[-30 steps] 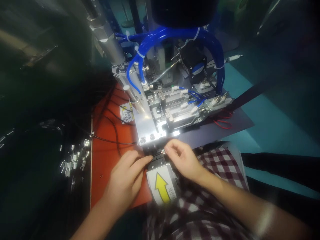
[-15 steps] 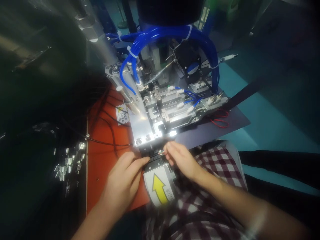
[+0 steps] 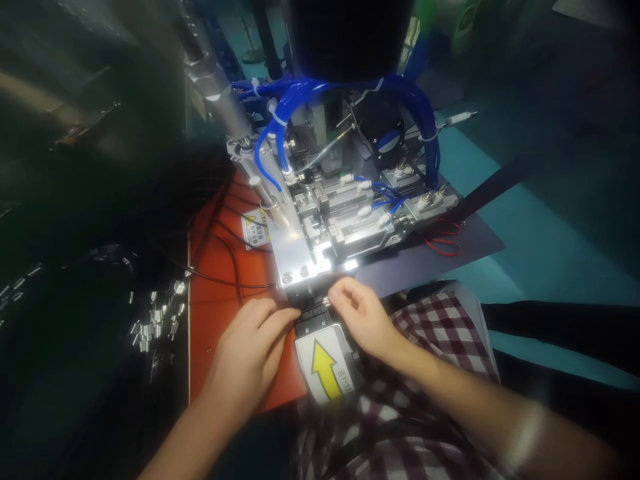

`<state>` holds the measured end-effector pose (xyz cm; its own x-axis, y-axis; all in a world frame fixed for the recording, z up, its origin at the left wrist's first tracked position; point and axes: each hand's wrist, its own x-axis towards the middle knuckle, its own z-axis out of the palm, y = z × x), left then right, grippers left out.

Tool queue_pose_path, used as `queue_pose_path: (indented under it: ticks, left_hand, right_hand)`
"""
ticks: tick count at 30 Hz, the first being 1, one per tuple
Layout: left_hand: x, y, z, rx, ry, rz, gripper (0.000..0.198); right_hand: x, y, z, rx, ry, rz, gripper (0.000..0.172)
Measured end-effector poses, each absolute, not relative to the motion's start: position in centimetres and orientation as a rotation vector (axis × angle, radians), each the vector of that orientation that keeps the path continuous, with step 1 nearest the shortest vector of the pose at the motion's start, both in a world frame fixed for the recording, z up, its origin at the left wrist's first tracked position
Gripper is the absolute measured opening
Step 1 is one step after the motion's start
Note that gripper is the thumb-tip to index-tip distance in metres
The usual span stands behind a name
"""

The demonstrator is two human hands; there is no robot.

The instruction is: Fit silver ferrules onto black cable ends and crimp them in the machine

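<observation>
At the front of the machine, my right hand [image 3: 364, 319] is closed in a pinch on a small shiny metal part [image 3: 327, 302], which sits over the right side of a black slotted track [image 3: 313, 313]. Most of that part is covered by my fingertips. Opposite, my left hand [image 3: 250, 350] has its thumb and forefinger brought together at the track's left edge. Whatever they pinch, if anything, is hidden. Just below the track is a white cover [image 3: 320, 373] bearing a yellow arrow. A metal block [image 3: 295, 257] of the machine stands right behind my hands.
Blue air hoses [image 3: 345, 87] arch over the machine's cylinders [image 3: 360, 233]. Black cables [image 3: 233, 260] cross the orange base plate [image 3: 210, 320]. Small silvery metal pieces [image 3: 155, 320] lie scattered at the left. A rod-like cylinder [image 3: 215, 93] leans at upper left.
The whole view has shifted a little, so the machine appears farther right. My right hand's metal part is now closer to the track and more covered by the fingers. My left hand stays at the track.
</observation>
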<state>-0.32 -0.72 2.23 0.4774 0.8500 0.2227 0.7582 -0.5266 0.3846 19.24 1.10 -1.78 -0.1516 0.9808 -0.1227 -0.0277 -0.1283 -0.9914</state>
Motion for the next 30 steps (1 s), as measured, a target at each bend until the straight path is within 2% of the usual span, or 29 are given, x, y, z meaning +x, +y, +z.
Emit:
queue_pose_path:
  ticks: [7,15,21,30]
  left_hand:
    - [-2.2,-0.5,3.1,2.705,1.236,0.542,0.022]
    - [-4.0,-0.9,2.5,2.606,1.207,0.610,0.028]
    - [-4.0,-1.8,2.4,2.659,1.332,0.425,0.037]
    - [-3.4,-2.3,1.4,2.615,1.389,0.616,0.035]
  right_hand:
    - [19.3,1.0,-2.1,-1.188,-1.256,1.406,0.024]
    - [19.3,1.0,-2.0,-1.191,-1.259,1.414,0.025]
    - [19.4,1.1,-1.7,-1.214,-1.249,1.434,0.025]
    - [19.4,1.2,-0.1,-1.374,-1.219,1.509,0.023]
